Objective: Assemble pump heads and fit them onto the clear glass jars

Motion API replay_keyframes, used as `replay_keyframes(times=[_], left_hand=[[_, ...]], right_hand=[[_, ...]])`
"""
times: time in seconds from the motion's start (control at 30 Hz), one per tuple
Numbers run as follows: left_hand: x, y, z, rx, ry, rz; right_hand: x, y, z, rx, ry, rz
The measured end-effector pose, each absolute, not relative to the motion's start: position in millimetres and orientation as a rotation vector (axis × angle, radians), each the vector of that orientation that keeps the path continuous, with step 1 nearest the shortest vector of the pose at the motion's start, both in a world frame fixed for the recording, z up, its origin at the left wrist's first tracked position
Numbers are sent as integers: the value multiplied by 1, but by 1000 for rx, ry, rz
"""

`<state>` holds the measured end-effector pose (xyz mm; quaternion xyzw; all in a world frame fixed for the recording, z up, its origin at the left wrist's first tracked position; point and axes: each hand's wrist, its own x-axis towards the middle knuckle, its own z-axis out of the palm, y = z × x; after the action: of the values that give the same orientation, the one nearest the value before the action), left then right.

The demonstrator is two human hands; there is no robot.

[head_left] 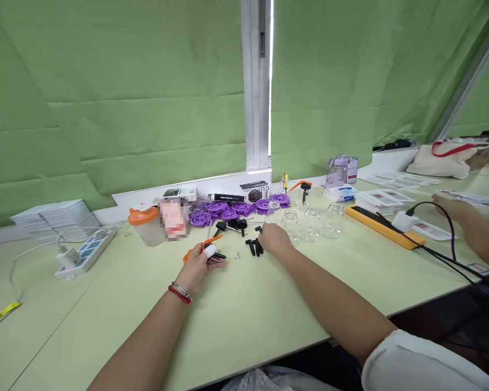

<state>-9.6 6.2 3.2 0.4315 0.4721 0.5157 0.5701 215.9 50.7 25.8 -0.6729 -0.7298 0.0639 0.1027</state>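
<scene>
My left hand is closed around an orange piece together with black parts; the fingers hide much of them. Some of the fingers wear a white covering. My right hand reaches forward, with its fingers closed on a small black L-shaped handle. Just below it lie several similar black handles. Tiny metal screws rest on the table between my hands. Black round-headed parts lie beyond, near several purple openwork discs.
Small glass jars stand beyond my right hand, one with a black and orange top. An orange-lidded cup stands at left, near a power strip. A yellow power strip with cables lies right, beside another person's arm.
</scene>
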Motion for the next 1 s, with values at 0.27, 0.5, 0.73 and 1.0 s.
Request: replay_keyframes(times=[0.27, 0.5, 0.73, 1.0], left_hand=[[-8, 5, 10, 944, 1039, 1274], [-7, 4, 3, 1012, 969, 1200], [-9, 6, -2, 1184, 1085, 1190], [-9, 3, 0, 1305, 1100, 1183]], right_hand=[[189, 25, 14, -1306, -2642, 18], [181, 21, 9, -1213, -2671, -50], [178, 19, 7, -1239, -2651, 2], [177, 18, 5, -1224, -2651, 43]])
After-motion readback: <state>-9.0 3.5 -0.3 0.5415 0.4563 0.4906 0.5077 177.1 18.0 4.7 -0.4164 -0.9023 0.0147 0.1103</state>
